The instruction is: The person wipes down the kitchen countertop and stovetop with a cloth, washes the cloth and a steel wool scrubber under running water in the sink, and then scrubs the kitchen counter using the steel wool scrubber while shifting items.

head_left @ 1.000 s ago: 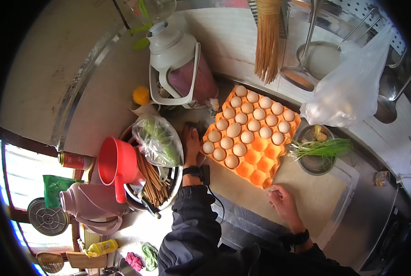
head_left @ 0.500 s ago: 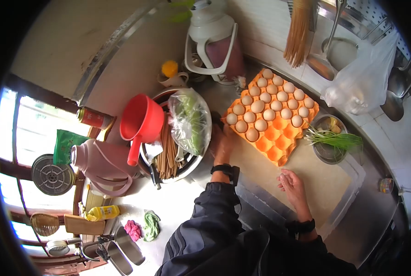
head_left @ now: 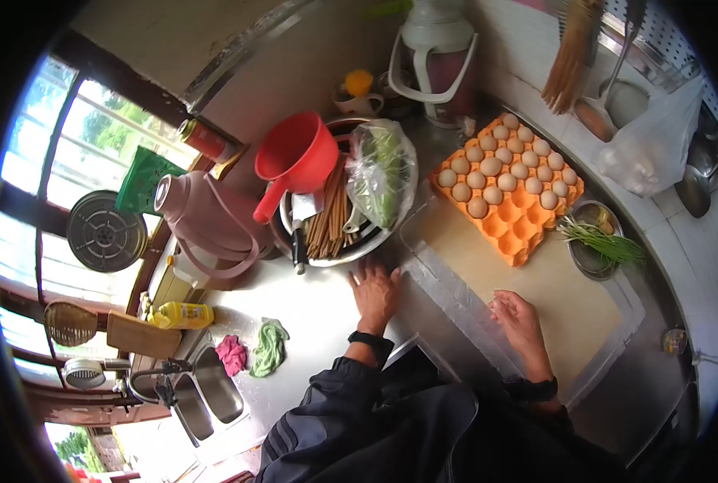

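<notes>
My left hand (head_left: 375, 294) rests palm down on the steel counter, fingers spread and holding nothing. Its fingertips are close to the rim of a large basin (head_left: 409, 211). The basin holds a bundle of wooden chopsticks (head_left: 328, 221), a black-handled knife (head_left: 298, 245) and a plastic bag of green vegetables (head_left: 383, 173). My right hand (head_left: 521, 326) hovers over a pale board (head_left: 572, 322), its fingers loosely bent and apart, with nothing visible in them. Beyond it lies an orange egg tray (head_left: 513, 229), mostly filled with brown eggs (head_left: 490, 167).
A metal bowl (head_left: 588, 262) with spring onions (head_left: 616, 248) stands right of the tray. A red ladle (head_left: 294, 153) lies across the basin. Left are a pink thermos (head_left: 206, 209), cloths (head_left: 270, 346) and a sink (head_left: 218, 386). A plastic bag (head_left: 648, 153) hangs at the right wall.
My left hand has moved away from the egg tray's near left edge, back and left onto the counter, fingers spreading. My right hand stays over the board. The view has turned left.
</notes>
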`<state>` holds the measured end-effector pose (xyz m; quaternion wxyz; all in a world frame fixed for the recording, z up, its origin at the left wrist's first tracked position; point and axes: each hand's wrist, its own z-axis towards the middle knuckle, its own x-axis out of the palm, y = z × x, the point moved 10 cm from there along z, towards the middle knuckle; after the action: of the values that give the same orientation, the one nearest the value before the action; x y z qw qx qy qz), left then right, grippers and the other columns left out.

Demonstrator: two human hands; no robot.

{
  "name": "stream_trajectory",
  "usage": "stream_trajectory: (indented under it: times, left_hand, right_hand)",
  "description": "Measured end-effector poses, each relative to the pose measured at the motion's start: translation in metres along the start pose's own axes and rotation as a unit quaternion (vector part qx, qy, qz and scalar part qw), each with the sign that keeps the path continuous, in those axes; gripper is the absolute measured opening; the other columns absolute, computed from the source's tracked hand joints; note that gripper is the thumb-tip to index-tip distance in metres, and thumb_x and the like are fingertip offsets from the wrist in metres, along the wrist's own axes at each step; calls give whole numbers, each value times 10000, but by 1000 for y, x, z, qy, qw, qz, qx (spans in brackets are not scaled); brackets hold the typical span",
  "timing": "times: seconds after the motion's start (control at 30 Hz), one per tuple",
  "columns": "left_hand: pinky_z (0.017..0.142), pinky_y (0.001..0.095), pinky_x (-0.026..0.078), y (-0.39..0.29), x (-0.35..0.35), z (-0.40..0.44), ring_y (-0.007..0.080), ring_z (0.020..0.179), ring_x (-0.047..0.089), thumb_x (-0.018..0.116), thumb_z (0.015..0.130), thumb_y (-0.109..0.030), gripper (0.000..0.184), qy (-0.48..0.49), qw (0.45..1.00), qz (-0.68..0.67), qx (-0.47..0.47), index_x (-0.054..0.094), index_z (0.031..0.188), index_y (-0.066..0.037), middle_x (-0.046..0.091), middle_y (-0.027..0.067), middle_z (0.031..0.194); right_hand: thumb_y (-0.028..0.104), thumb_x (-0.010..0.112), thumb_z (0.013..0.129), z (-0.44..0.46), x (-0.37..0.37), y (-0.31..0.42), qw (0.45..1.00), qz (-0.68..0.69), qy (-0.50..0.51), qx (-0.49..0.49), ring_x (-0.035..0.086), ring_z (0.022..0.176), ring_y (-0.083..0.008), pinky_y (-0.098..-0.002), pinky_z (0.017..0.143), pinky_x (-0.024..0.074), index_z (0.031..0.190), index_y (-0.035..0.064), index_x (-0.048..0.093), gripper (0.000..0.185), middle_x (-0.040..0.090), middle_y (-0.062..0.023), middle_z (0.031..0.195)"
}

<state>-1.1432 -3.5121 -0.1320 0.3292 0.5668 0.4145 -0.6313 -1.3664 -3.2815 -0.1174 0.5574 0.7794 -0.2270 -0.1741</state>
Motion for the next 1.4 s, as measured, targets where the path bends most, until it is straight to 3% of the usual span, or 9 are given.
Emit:
stream_trajectory:
  times: [0.17, 0.3, 0.5, 0.7, 0.97, 1.17, 1.2, 1.33, 1.4]
  left_hand:
    - [1120, 552, 231, 127, -39, -41, 383, 1340, 383, 528, 928, -426, 501, -14, 992, 43, -115, 595, 1164, 11, 510, 192, 1370]
    - [970, 469, 396, 139, -55, -24, 379, 1112, 524, 619, 878, -317, 357, -139, 989, 2, -44, 610, 1043, 0, 601, 190, 1163]
    - [849, 458, 470, 162, -62, -27, 390, 986, 571, 658, 805, -180, 235, -178, 981, -81, 16, 601, 954, -7, 621, 186, 1029]
    - [747, 479, 439, 215, -67, -98, 364, 881, 567, 649, 799, -211, 180, -51, 997, -47, 33, 606, 781, -37, 597, 154, 915]
    - [706, 470, 462, 234, -68, -112, 350, 812, 590, 646, 743, -214, 152, 19, 988, -57, 139, 645, 731, -63, 611, 145, 847]
    - [659, 447, 506, 233, -66, -156, 338, 791, 622, 679, 694, -212, 124, 112, 961, -71, 242, 665, 702, -89, 624, 150, 768]
    - [642, 463, 508, 204, -104, -142, 355, 790, 621, 691, 711, -215, 145, 54, 954, -154, 252, 662, 723, -73, 626, 154, 753]
    - [732, 452, 506, 204, -73, -104, 365, 873, 590, 705, 745, -191, 190, -12, 976, -143, 162, 649, 827, -29, 623, 157, 924]
    - [730, 451, 509, 168, -59, -121, 354, 867, 590, 708, 729, -209, 193, -1, 951, -179, 253, 643, 825, -55, 616, 135, 910]
  right_hand:
    - [198, 629, 948, -18, 18, -11, 998, -24, 41, 41, 633, 800, -110, -241, 737, 521, 1184, -37, 580, 337, 673, -82, 940]
    - [189, 639, 936, -25, 46, -19, 995, -61, 75, 24, 637, 765, -108, -248, 727, 523, 1165, -25, 598, 316, 679, -74, 899]
    - [223, 659, 924, -46, 71, -13, 986, -133, 100, -2, 667, 837, -124, -265, 761, 531, 1156, -13, 623, 332, 703, -101, 932]
    - [227, 676, 910, -71, 89, -23, 993, -110, 52, -11, 675, 844, -144, -277, 771, 533, 1139, -9, 634, 332, 710, -117, 953]
    - [220, 682, 907, -124, 155, -36, 990, -132, 42, -27, 685, 833, -167, -292, 764, 538, 1130, -26, 628, 336, 709, -124, 952]
    - [349, 656, 907, -164, 182, -47, 981, -188, 52, -1, 702, 901, -224, -318, 794, 539, 1157, 35, 629, 403, 711, -135, 1007]
    - [359, 656, 904, -176, 181, -47, 979, -202, 35, 11, 702, 901, -227, -318, 794, 538, 1157, 34, 629, 413, 711, -133, 1006]
    - [389, 652, 896, -191, 186, -38, 974, -224, 29, 13, 702, 860, -240, -321, 771, 538, 1146, 38, 634, 431, 715, -119, 984]
    - [382, 654, 896, -200, 182, -37, 974, -226, 21, 3, 702, 819, -232, -320, 737, 538, 1128, 42, 644, 412, 718, -106, 964]
